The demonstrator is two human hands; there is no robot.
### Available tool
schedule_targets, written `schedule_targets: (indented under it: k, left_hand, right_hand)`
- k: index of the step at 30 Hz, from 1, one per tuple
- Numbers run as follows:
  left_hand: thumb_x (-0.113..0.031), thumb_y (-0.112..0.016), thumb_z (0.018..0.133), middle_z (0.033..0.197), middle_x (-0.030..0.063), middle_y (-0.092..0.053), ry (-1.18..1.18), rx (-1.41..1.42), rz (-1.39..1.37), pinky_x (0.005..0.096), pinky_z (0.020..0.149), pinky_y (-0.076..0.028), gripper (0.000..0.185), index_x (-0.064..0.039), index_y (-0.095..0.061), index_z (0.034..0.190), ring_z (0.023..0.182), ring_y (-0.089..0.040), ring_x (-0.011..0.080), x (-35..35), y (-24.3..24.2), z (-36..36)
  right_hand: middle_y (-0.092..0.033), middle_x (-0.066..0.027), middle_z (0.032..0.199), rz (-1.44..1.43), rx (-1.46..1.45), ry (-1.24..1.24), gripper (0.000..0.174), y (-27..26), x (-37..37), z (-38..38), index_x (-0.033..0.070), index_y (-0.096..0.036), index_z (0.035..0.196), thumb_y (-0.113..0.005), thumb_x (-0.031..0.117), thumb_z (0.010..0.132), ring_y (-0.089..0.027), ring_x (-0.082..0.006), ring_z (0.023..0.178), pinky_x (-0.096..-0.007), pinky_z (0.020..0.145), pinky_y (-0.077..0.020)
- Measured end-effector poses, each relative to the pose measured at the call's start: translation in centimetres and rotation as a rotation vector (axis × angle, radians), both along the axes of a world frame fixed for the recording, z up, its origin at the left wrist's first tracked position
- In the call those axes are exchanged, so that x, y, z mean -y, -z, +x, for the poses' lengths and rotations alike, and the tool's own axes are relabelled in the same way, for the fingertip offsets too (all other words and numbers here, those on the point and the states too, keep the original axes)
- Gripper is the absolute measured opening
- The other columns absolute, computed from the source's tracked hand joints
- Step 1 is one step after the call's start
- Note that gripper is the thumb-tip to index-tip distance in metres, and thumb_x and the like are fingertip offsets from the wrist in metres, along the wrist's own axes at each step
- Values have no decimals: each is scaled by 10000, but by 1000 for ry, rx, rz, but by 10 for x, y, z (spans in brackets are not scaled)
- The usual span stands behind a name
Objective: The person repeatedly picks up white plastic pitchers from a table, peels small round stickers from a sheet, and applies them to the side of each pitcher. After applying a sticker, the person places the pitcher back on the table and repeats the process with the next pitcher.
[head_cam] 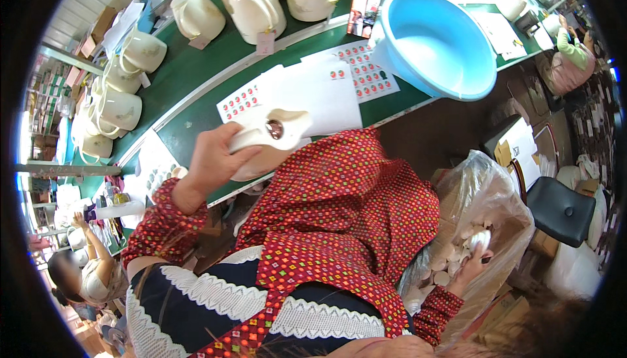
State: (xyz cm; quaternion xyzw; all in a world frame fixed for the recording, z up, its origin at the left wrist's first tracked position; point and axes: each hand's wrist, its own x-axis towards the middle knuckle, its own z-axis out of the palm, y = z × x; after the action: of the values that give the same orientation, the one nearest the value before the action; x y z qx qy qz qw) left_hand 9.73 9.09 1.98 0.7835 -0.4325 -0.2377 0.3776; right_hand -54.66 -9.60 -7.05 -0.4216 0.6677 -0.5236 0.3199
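My left hand (215, 157) grips the handle of a cream plastic vacuum jug (262, 162) at the table's near edge. Its top is uncovered, and a dark, shiny round mouth shows inside the spout rim. Down to the right, my right hand (470, 267) holds a white ribbed round stopper (480, 240). Under that hand is a cardboard box (453, 206) lined with a clear plastic bag (482, 176). Several pale round stoppers (442, 260) lie inside it. The fingertips of my right hand are partly hidden by the stopper.
Cream jugs (254, 10) line the green conveyor table (191, 83). Sticker sheets (362, 64) and white paper (313, 93) lie before me. A blue basin (436, 44) overhangs the edge, beside a phone (364, 12). A black stool (561, 211) stands right; co-workers (95, 274) sit both sides.
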Motion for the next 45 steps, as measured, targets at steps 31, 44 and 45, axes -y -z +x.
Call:
schedule_targets:
  k: [31, 44, 45]
  left_hand:
    - [-324, -899, 763, 1235, 176, -683, 303, 255, -199, 431, 878, -582, 365, -39, -742, 928, 1093, -669, 349, 27, 3, -1]
    - [-326, -870, 800, 1274, 186, -670, 329, 225, -166, 438, 837, -602, 347, -44, -742, 956, 1060, -707, 350, 24, 2, -6]
    - [-322, -869, 799, 1274, 185, -670, 332, 227, -164, 437, 828, -604, 343, -45, -742, 957, 1052, -708, 347, 23, 2, -7]
  right_hand:
    - [-570, -167, 1460, -218, -556, -1606, 902, -93, 9, 434, 169, -606, 1484, -952, 60, 657, -668, -361, 1231, -438, 978, -599]
    - [-565, -189, 1456, 215, -476, -1596, 879, -71, 22, 421, 99, -606, 1468, -975, 155, 672, -678, -357, 1198, -444, 921, -619]
    - [-578, -188, 1449, 170, -502, -1576, 893, -76, 20, 425, 92, -591, 1476, -982, 190, 680, -683, -354, 1194, -442, 921, -617]
